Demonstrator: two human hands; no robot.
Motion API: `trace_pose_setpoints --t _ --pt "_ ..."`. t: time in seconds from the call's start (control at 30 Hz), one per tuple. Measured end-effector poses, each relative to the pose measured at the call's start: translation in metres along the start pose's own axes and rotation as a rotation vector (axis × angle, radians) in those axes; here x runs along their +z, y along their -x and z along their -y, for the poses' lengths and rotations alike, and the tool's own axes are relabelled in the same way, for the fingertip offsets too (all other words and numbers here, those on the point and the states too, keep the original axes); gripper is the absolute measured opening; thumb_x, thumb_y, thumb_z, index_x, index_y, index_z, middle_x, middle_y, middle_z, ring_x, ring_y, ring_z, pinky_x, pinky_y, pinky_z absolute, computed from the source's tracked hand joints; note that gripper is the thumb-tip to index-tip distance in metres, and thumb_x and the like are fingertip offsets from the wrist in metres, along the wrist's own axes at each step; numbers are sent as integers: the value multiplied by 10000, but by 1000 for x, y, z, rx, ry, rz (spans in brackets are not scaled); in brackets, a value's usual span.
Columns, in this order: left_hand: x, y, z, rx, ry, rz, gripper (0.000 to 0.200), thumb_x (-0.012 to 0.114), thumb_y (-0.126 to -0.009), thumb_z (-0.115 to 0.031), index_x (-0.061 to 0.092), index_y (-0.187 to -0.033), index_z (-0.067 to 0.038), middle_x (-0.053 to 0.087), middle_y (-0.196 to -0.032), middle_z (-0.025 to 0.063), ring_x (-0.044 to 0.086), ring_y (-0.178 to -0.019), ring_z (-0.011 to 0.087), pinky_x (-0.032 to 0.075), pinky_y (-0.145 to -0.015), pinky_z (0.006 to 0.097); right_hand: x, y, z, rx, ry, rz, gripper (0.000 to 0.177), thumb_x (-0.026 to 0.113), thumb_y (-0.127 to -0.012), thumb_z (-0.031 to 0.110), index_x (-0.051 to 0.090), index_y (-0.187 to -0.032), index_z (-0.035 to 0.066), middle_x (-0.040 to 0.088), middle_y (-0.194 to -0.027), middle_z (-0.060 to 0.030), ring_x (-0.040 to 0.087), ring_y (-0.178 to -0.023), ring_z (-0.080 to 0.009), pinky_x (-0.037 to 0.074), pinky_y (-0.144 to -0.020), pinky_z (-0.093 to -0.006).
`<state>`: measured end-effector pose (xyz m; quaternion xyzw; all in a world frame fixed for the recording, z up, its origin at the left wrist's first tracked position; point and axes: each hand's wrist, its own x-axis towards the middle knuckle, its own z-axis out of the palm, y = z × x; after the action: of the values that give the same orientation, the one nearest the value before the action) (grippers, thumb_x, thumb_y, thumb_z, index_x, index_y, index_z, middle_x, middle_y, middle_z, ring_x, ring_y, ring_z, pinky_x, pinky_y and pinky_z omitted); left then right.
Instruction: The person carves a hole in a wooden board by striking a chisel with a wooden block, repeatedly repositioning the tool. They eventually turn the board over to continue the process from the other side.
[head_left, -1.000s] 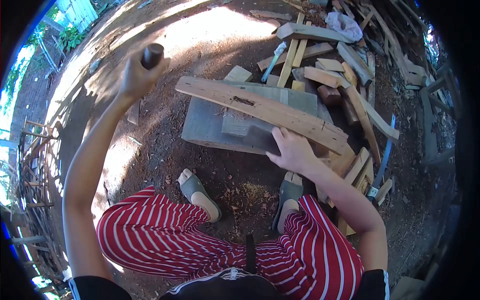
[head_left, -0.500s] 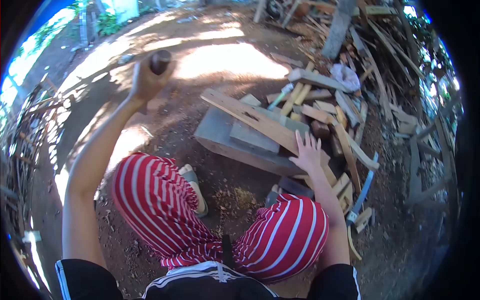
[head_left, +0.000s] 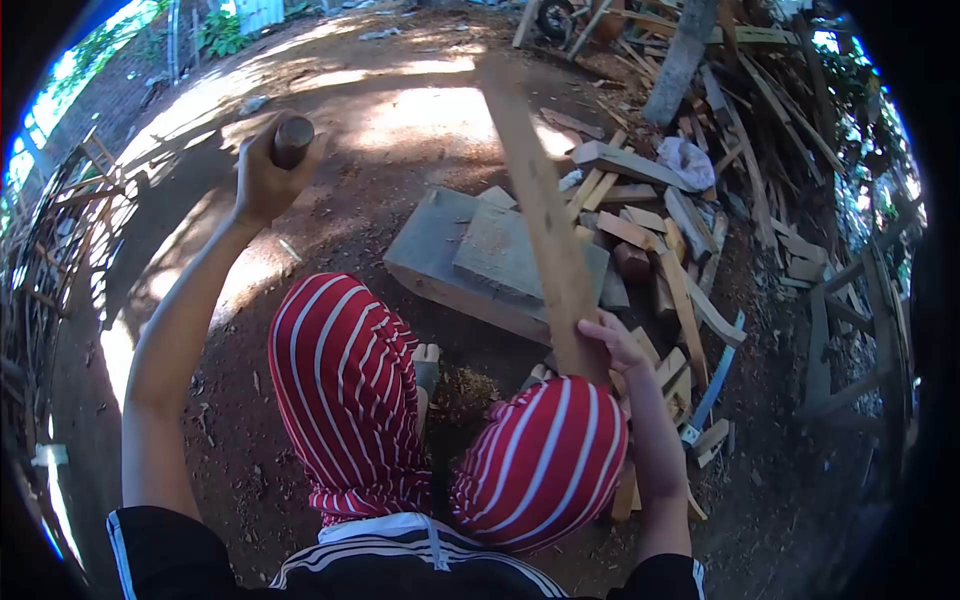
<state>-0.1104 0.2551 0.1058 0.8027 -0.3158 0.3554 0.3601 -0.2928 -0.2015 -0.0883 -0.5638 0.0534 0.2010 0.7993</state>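
Note:
My left hand (head_left: 268, 172) is raised at the upper left, its fingers wrapped round a dark round-ended wooden piece (head_left: 292, 142), seen end-on. My right hand (head_left: 616, 342) grips the lower end of a long wooden board (head_left: 540, 210). The board stands tilted up, its far end blurred, with small dark slots along it. Behind it lies a thick grey wooden block (head_left: 430, 262) on the ground, with a flatter block (head_left: 500, 250) on top.
Wood offcuts (head_left: 625, 230) are heaped right of the block. A saw with a blue blade (head_left: 715, 385) lies near my right forearm. Farther back are a white bag (head_left: 686, 162), a tree trunk (head_left: 682, 65) and piled planks. My knees in red striped cloth (head_left: 345, 390) are in front.
My right hand has closed on the board and lifted it off the blocks, turning it more upright. My left hand has moved slightly left and down with the dark piece. My knees have shifted closer together.

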Motion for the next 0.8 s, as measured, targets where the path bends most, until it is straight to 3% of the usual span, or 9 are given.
trace_pose_setpoints --t 0.03,0.1,0.3,0.37,0.43,0.53,0.6,0.73,0.8 --pt "12 -4 2 17 5 -7 217 746 -819 -163 653 -964 -31 677 -775 74 643 -721 128 517 -672 294 -13 1 -12 -6 2 -23 570 714 -875 271 500 -1315 -21 632 -1190 -88 613 -1047 -149 478 -918 -294" --pt "34 -10 6 36 52 -26 207 742 -814 -159 650 -946 -30 662 -746 82 627 -690 124 510 -655 292 -34 -5 -37 241 403 -161 492 681 -899 251 517 -1289 -1 642 -1147 -78 635 -986 -145 508 -857 -281" --pt "68 -6 5 -14 145 21 194 734 -820 -172 634 -909 -32 646 -709 79 607 -653 108 498 -617 292 -9 2 -16 93 233 -132 526 669 -905 335 525 -1291 9 650 -1125 -41 638 -953 -116 506 -834 -262" --pt "71 -5 15 1 139 12 189 733 -822 -170 634 -910 -34 644 -707 84 611 -649 113 498 -609 292 -9 8 -21 29 175 -178 514 672 -906 310 533 -1294 4 641 -1143 -62 618 -1019 -131 478 -898 -278" --pt "71 -2 20 -63 155 69 184 733 -824 -170 634 -904 -36 647 -708 83 614 -648 116 500 -606 294 -18 6 -39 85 92 -193 508 683 -898 316 547 -1284 15 642 -1138 -62 612 -1007 -125 478 -884 -276" --pt "75 -1 35 -8 103 48 185 733 -825 -170 631 -891 -32 649 -707 80 614 -645 114 502 -604 294 -41 3 -37 282 318 -245 504 698 -884 314 568 -1259 4 646 -1123 -56 606 -984 -122 468 -876 -270" --pt "76 0 40 -43 112 54 179 732 -829 -167 630 -885 -31 649 -708 73 609 -648 107 499 -607 288 -40 -1 -14 144 680 -237 495 709 -870 311 589 -1217 -22 661 -1063 -47 609 -939 -128 468 -827 -272" --pt "85 -2 42 -97 156 88 156 726 -844 -155 637 -881 -33 656 -718 37 591 -658 87 489 -620 264 -27 0 20 -102 618 -338 464 705 -860 292 597 -1166 -39 678 -940 -89 617 -865 -137 474 -756 -291" --pt "94 -1 47 -141 193 105 138 725 -846 -144 638 -877 -41 650 -714 23 584 -663 79 484 -621 258 -35 -3 32 -250 997 -504 421 709 -847 272 597 -1114 -33 675 -841 -166 669 -771 -230 486 -679 -338"
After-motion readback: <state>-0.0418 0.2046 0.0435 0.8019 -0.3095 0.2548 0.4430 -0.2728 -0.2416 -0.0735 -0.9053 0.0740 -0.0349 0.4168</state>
